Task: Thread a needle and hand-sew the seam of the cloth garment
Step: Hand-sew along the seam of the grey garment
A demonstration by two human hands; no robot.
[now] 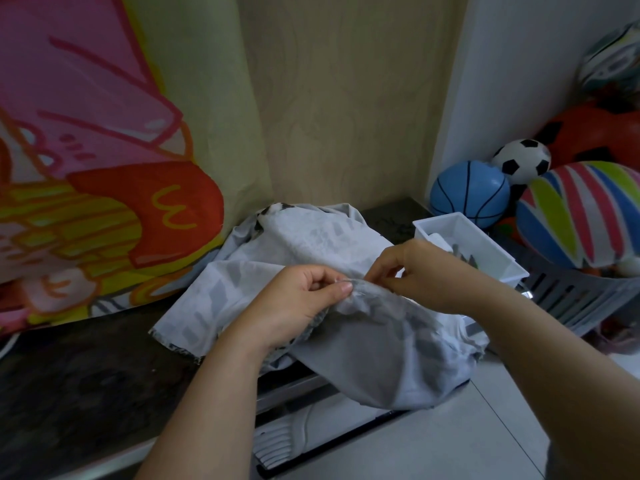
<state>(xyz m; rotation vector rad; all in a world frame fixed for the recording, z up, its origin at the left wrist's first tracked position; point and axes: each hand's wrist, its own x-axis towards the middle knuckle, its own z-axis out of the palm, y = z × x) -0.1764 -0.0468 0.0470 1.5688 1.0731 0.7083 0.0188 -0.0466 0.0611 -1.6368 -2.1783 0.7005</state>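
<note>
A pale grey cloth garment (294, 244) with darker grey patches lies bunched over the dark counter's corner and hangs off its front. My left hand (301, 303) pinches a raised fold of the cloth between thumb and fingers. My right hand (415, 268) is just to the right of that fold, its thumb and fingertips pinched together at the cloth's edge. The needle and thread are too thin to make out in the head view.
A white plastic box (485, 237) with small items stands behind my right hand. A grey slatted basket (568, 292) at the right holds several balls (471, 192). A colourful printed curtain (104, 168) hangs at the left. The dark counter (86, 375) stretches left.
</note>
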